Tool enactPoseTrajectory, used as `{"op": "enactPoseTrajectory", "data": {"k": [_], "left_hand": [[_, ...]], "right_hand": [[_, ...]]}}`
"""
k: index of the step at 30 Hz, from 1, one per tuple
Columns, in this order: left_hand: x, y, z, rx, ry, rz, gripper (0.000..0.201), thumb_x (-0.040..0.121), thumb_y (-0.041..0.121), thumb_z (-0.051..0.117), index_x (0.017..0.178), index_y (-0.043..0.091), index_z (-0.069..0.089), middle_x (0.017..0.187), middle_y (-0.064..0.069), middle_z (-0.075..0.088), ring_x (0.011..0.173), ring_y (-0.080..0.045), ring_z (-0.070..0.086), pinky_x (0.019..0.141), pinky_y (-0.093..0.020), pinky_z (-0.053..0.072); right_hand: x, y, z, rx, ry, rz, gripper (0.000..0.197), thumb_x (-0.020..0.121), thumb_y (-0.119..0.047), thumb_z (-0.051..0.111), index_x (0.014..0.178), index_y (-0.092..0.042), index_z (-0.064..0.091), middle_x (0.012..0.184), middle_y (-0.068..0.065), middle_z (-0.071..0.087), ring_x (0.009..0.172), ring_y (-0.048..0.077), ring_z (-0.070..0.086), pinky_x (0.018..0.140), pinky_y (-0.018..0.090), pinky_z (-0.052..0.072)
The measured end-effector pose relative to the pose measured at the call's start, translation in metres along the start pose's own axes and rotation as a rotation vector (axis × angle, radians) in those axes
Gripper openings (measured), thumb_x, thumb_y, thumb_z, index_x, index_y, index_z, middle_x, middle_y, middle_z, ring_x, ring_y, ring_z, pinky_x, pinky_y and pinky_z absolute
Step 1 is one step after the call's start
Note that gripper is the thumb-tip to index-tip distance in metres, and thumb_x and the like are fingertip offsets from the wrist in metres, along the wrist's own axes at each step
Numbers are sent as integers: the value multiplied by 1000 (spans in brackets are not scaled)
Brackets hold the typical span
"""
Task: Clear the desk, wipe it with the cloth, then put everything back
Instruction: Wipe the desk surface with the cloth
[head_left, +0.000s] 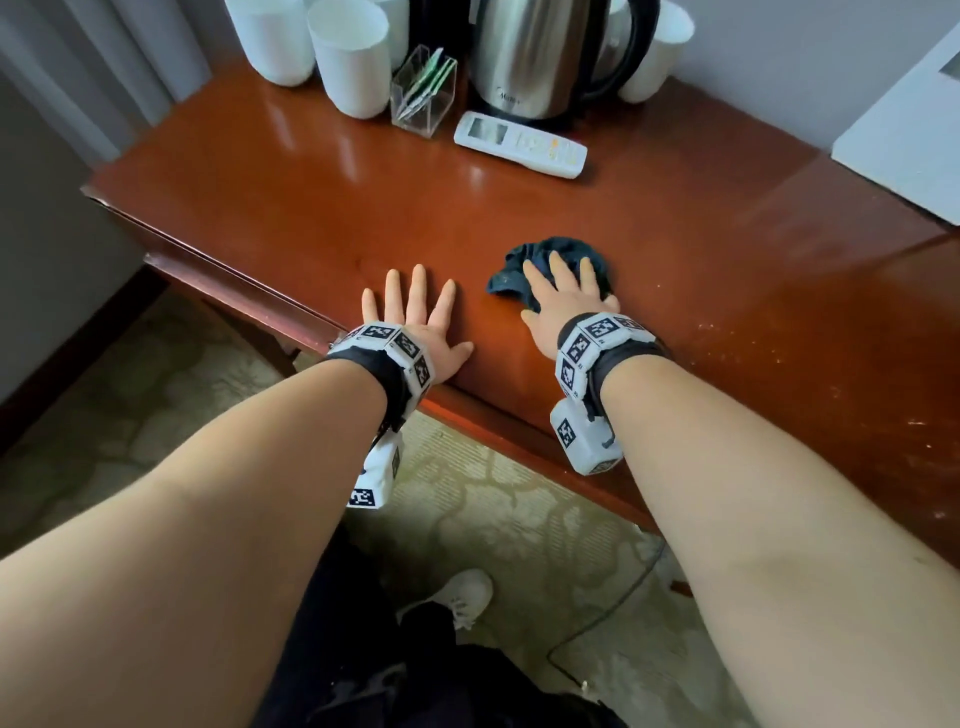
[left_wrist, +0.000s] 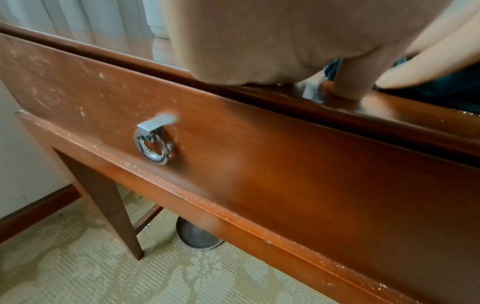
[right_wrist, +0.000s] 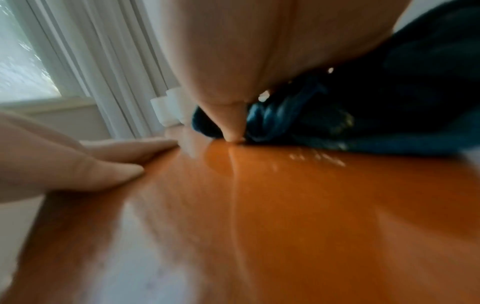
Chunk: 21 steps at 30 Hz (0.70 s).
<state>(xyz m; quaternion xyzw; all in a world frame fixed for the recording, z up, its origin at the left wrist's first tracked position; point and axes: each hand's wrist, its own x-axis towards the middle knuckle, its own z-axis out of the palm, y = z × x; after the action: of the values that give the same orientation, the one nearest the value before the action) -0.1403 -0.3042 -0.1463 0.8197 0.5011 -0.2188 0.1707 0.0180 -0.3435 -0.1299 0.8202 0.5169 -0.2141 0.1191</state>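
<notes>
While your right hand (head_left: 563, 291) lies flat with straight fingers on the dark blue cloth (head_left: 566, 254), your left hand (head_left: 415, 317) is spread, palm down and holding nothing, on the bare wood of the desk (head_left: 291, 218) just beside it at about 9 o'clock from the cloth. The cloth sits bunched near the front edge, a little right of the middle. To wipe well, keep the palm pressing the cloth rather than only the fingertips, because a bunched cloth tends to roll out from under a light touch. Work in overlapping strokes, and judge your path by the pale specks scattered at about 3 o'clock from the cloth: that side looks as if it needs the most passes. Let the left hand brace you at the front edge, and shift it clear before the cloth sweeps across. At 12 o'clock the white remote control (head_left: 519, 144), steel kettle (head_left: 530, 57), clear acrylic holder (head_left: 423, 91) with its sachets, and white cups (head_left: 353, 62) crowd the back of the desk, so stop each stroke short of them or lift them away if that strip is to be wiped. A small mark is printed low on the kettle body, but it is too small to read. The remote's button legends are likewise illegible.
</notes>
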Motion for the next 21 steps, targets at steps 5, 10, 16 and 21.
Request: {"op": "enactPoseTrajectory", "data": {"k": [5,10,16,21], "left_hand": [[0,0,-1,5,-2,-6,76,93,62,28,150,32,-13,156,-2,-23,144,-30,-21,115,-51,-9],[-2,1,-2,19,-12,-21,76,93,62,27,149,32,-14,156,-2,-24,144,-30,-21,116,-51,-9],[-4,3,-6,36,-23,-21,76,93,62,25,149,31,-14,156,-3,-24,144,-30,-20,116,-51,-7],[-4,4,-5,37,-21,-30,75,93,63,26,149,32,-13,157,-2,-23,144,-30,-19,116,-51,-7]], "right_hand": [[-11,27,9,-35,56,-15,55,101,-29,31,149,-35,5,160,-6,0,147,22,-1,115,46,17],[-59,42,9,-145,-3,-61,66,92,-5,34,150,-31,12,156,-3,15,140,26,21,103,40,38],[-70,45,-5,49,-61,-151,66,86,1,30,140,-37,39,152,-7,27,135,24,33,104,36,39],[-45,48,6,53,-2,-37,66,93,-7,34,148,-38,15,159,-9,-1,147,22,-3,118,44,14]]}}
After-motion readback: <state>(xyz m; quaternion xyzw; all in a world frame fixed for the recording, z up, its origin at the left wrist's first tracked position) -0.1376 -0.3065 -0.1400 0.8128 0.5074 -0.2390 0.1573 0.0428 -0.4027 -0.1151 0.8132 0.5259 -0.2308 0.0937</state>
